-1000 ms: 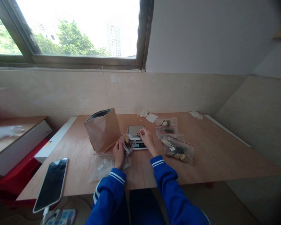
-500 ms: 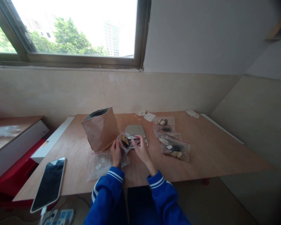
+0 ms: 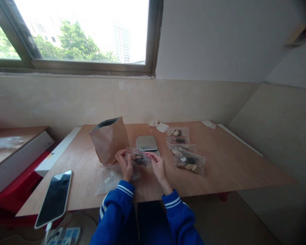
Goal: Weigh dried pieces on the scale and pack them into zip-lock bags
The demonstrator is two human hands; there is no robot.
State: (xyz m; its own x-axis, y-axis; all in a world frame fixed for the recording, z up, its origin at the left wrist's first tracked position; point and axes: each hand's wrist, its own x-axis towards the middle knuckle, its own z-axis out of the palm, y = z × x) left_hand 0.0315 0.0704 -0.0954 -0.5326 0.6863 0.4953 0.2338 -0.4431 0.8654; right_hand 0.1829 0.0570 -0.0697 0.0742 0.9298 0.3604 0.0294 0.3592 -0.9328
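Note:
Between my two hands a clear zip bag (image 3: 139,159) with dark and tan dried pieces is stretched by its red-lined top edge. My left hand (image 3: 125,164) grips its left corner, and my right hand (image 3: 157,166) pinches the right end. Just behind the bag sits a small digital scale (image 3: 147,143), partly covered by it. An open brown paper pouch (image 3: 111,143) stands upright to the left of my left hand. Flat zip bags (image 3: 105,178) with small white labels lie below the pouch, near my left wrist.
Several filled zip bags (image 3: 190,161) lie in an overlapping row on the right. White scraps (image 3: 153,123) and a white square (image 3: 162,127) rest at the back. A phone (image 3: 54,197) with a charging cable is at the front left, above a power strip (image 3: 63,235).
My right hand has moved from over the bag's opening to its right end. The bag, earlier bunched and open, is now spread flat between both hands.

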